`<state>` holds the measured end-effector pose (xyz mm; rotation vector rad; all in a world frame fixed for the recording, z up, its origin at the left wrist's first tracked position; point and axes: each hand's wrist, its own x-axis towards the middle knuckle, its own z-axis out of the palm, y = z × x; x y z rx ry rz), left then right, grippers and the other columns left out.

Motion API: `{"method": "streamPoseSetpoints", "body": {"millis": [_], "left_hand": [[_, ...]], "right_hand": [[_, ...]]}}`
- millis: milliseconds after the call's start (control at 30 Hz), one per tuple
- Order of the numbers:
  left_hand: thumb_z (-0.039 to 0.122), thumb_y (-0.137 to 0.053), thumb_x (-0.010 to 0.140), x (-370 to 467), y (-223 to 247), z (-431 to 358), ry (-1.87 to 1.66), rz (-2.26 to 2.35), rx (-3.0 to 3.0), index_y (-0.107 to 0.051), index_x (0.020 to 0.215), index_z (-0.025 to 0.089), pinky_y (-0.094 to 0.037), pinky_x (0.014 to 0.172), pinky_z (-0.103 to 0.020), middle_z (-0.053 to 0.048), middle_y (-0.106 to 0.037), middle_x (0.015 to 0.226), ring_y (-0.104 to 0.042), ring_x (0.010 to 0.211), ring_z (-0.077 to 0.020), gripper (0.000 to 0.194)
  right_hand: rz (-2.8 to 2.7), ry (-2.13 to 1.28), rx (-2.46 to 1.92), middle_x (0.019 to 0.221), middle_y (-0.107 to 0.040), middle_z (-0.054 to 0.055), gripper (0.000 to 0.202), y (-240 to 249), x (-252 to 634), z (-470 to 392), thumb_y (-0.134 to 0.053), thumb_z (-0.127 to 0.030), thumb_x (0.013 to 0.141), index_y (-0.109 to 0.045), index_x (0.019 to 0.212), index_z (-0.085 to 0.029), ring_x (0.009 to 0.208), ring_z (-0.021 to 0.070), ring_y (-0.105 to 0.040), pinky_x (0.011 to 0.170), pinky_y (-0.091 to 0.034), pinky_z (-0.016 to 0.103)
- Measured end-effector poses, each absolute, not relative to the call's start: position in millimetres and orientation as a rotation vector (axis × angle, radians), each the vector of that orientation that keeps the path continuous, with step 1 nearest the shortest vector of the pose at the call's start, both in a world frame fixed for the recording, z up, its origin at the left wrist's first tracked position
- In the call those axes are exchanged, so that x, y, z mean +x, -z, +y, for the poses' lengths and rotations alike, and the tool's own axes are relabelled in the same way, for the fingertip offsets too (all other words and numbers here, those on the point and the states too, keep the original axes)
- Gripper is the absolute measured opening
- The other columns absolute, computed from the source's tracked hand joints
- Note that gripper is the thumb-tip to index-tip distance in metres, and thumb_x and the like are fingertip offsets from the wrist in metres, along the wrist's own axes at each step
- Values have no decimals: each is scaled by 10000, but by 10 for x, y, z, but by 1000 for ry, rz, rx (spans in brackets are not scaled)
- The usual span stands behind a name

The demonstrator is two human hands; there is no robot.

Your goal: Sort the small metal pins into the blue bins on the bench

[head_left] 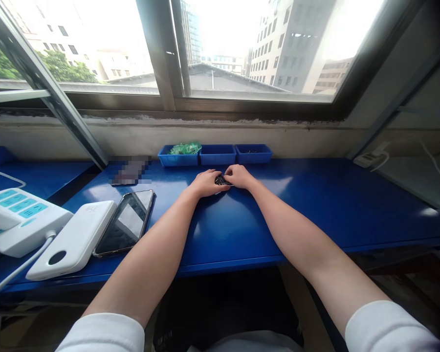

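A small heap of dark, thin metal pieces that look like screws [221, 180] lies between my hands on the blue table [234, 230]. My left hand [207, 183] curves around the heap's left side, thumb and fingers apart. From the right, my right hand [238, 176] reaches in with its fingertips pinched together at the heap's edge. Whatever is in that pinch is too small to make out. Just behind the hands stand a blue bin [218, 156] in the middle, one with green plastic [185, 148] in it, and a right bin [254, 155] holding small dark pieces.
To the left lie a phone [126, 222], a white power bank [75, 239] and a white power strip [22, 220] with cables. A blurred-out item [130, 171] sits farther back. The window [242, 105] and wall bound the table's rear; metal posts [73, 112] rise at the sides.
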<state>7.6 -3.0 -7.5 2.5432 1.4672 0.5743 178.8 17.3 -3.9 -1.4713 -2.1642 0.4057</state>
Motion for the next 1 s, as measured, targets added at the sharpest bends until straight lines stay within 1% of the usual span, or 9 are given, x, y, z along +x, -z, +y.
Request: {"method": "streamPoseSetpoints", "body": {"millis": [100, 233, 400, 500, 567, 667, 767, 867, 1000], "left_hand": [[629, -583, 673, 80, 63, -43, -583, 1470, 2541, -625, 1114, 229, -430, 892, -333, -93, -628, 1118, -561, 1066, -307, 597], [629, -579, 679, 83, 54, -59, -597, 1466, 2542, -633, 1101, 224, -436, 884, -350, -96, -633, 1101, -566, 1048, -312, 587], [596, -615, 671, 85, 44, -77, -617, 1469, 2516, -622, 1113, 220, -431, 909, -359, -102, -621, 1138, -553, 1082, -315, 581], [542, -636, 682, 98, 24, -95, -759, 1429, 2496, -578, 1176, 206, -417, 950, -360, -102, -588, 1212, -533, 1128, -296, 600], [476, -646, 697, 113, 9, -107, -900, 1362, 2482, -558, 1203, 186, -417, 960, -349, -101, -585, 1223, -536, 1134, -274, 589], [325, -624, 738, 134, -6, -113, -1099, 1244, 2431, -569, 1186, 165, -443, 928, -306, -81, -639, 1140, -591, 1056, -224, 479], [211, -567, 769, 146, -8, -106, -1226, 1221, 2345, -617, 1108, 168, -475, 852, -279, -47, -698, 965, -646, 900, -180, 345], [193, -550, 784, 147, -11, -98, -1278, 1263, 2266, -659, 1022, 174, -489, 795, -277, -32, -712, 869, -654, 812, -171, 263], [241, -573, 789, 140, -34, -102, -1283, 1325, 2206, -697, 907, 168, -490, 770, -268, -40, -718, 863, -652, 792, -181, 186]], "right_hand": [[-2141, -412, -1491, 809, -694, 56, 104, 71, 1781, 192, -594, -262, 758, -671, 742, -195, 765, 193, -619, 666, -444, 261], [-2163, -376, -1464, 811, -686, 69, 143, 108, 1787, 208, -576, -304, 803, -652, 747, -197, 748, 194, -606, 653, -424, 272], [-2157, -357, -1380, 826, -669, 62, 144, 93, 1766, 173, -530, -279, 846, -619, 778, -189, 762, 175, -586, 677, -420, 262], [-2088, -377, -1253, 807, -655, 37, 142, 53, 1741, 131, -494, -273, 862, -594, 815, -185, 742, 151, -578, 676, -422, 247], [-2004, -416, -1186, 771, -642, 15, 133, 26, 1730, 108, -502, -300, 854, -573, 831, -190, 711, 141, -577, 662, -424, 240], [-1889, -547, -1107, 655, -606, -29, 167, -1, 1721, 86, -522, -364, 835, -536, 887, -206, 623, 131, -572, 620, -428, 240], [-1826, -676, -1054, 555, -563, -61, 229, -13, 1709, 76, -533, -406, 815, -504, 939, -215, 530, 125, -550, 568, -419, 239], [-1797, -723, -1031, 526, -549, -68, 257, -21, 1687, 70, -538, -436, 806, -492, 941, -222, 489, 116, -530, 534, -406, 234], [-1752, -763, -1008, 504, -539, -68, 243, -31, 1667, 70, -547, -440, 799, -494, 900, -225, 460, 112, -506, 496, -386, 232]]}}
